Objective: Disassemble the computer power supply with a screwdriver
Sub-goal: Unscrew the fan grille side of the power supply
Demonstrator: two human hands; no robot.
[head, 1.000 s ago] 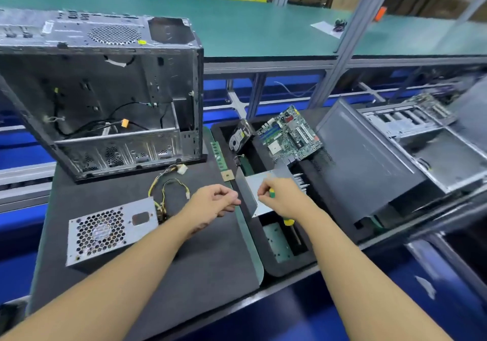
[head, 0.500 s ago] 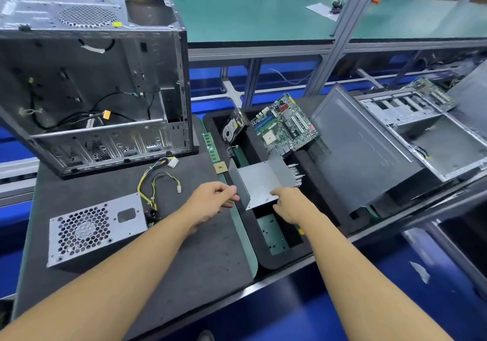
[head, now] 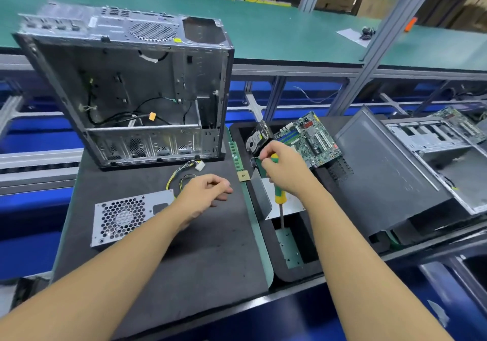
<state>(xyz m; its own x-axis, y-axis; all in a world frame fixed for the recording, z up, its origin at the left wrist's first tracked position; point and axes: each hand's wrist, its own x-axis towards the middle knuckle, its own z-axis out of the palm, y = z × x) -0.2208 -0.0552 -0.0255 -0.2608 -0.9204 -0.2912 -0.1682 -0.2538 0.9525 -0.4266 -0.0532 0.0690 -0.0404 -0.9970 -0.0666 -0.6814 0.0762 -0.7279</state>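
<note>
Lifting off the bent metal cover (head: 291,205) that it had been touching half a second before, your right hand (head: 283,168) had risen above the black tray (head: 297,272) and left the cover lying there beside the other stripped parts. I judged that as the lid being off and set aside, so the next step was likely back at the unit itself. The power supply (head: 126,219) lay flat on the dark tabletop (head: 184,261) to your left, grille up, close beside your left forearm. Its yellow-and-black wires (head: 181,174) trailed toward the open computer case (head: 131,90).

Your right hand was curled round the green-and-yellow handle of the screwdriver (head: 279,195). The shaft pointed down over the cover and tray, its tip on no screw. Your left hand (head: 204,191) hovered palm-down over the tabletop, just beside the wires and apart from the power supply. Its fingers were loosely curled, and nothing showed in its grasp.
</note>
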